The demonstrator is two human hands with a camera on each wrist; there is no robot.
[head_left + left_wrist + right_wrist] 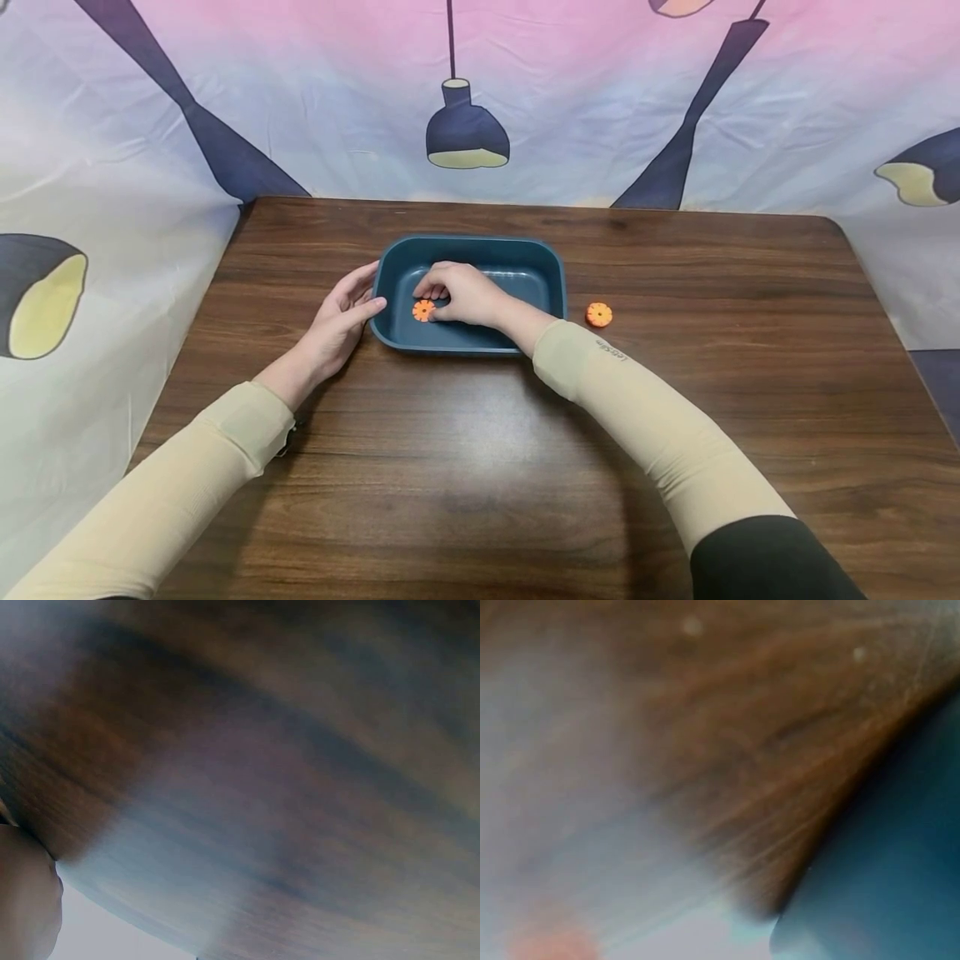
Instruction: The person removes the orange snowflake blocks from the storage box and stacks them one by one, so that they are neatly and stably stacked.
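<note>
A dark blue-green rectangular tray (468, 348) sits on the wooden table. My left hand (339, 321) grips its left end, thumb over the rim and fingers along the outer side. My right hand (468, 296) reaches inside the tray, fingers bent, with an orange flower-shaped disc (423, 311) at its thumb and fingertips. The disc lies flat, close to the tray floor. Another orange disc (599, 314), with a notched edge and a dark centre, rests on the table just right of the tray. The left wrist view is mostly blurred tabletop; neither wrist view shows the fingertips' contact.
The brown table (480, 467) extends around the tray on all sides. Behind it hangs a cloth backdrop (360, 100) printed with lamps. My right forearm (652, 417) crosses over the tray's front right rim.
</note>
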